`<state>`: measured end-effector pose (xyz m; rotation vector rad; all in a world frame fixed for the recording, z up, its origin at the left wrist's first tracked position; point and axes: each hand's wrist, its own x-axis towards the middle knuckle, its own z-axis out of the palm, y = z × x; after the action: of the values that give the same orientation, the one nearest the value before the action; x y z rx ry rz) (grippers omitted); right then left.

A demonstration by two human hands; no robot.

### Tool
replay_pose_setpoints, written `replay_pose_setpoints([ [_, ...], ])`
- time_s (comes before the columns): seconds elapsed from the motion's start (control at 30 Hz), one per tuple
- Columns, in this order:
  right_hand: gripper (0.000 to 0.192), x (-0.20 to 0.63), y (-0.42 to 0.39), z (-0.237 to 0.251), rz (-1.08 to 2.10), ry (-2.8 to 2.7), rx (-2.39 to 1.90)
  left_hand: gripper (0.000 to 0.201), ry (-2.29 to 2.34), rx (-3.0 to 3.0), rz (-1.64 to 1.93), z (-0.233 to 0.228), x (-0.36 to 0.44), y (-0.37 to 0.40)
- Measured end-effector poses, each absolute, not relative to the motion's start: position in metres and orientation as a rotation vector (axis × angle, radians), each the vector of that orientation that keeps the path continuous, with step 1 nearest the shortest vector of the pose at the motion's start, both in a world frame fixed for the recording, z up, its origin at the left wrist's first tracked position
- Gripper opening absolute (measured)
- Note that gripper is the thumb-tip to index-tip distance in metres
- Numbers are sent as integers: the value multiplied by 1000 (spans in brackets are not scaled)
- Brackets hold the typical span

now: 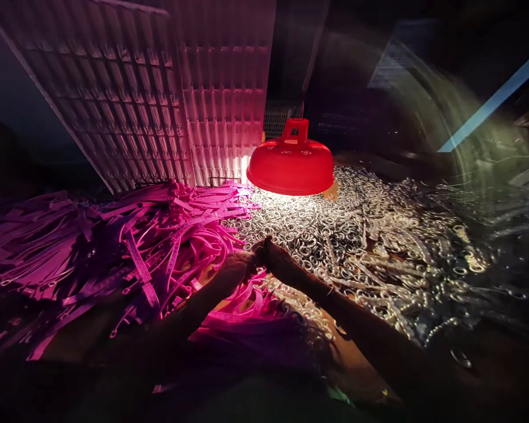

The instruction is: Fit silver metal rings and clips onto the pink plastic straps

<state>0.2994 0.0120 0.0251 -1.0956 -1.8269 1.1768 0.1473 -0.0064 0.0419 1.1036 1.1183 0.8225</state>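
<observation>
Head view. Two hands meet at the centre of the desk [361,364], under a red lamp [291,158] that hangs low over the work. The left hand [233,267] and right hand [268,249] are dark silhouettes with fingertips touching or nearly so. Both appear pinched shut on something small between them, but what they grip cannot be told. To the left lies a heap of pink straps [127,252]; to the right and far side spreads a heap of metal rings [335,235]. The hands sit on the border between the two heaps, just near of the lamp's bright patch. The straps' long axes run mostly left to right, fanning toward the hands, several ends pointing right at the rings. The rings lie flat, with no axis to speak of. Judged from this, the step goes best with the pinch kept inside the lit patch, one strap end singled out from its neighbours. Ribbed panels [158,88] lean at the far left.
</observation>
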Motion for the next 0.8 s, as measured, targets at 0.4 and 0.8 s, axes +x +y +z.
replay_pose_setpoints([
  [0.4,29,332,-124,53,1079,-2004,-1344,36,875,1140,432,76,145,-81],
  [0.8,24,334,-126,52,1324,-2083,-1228,37,751,891,553,48,150,-103],
])
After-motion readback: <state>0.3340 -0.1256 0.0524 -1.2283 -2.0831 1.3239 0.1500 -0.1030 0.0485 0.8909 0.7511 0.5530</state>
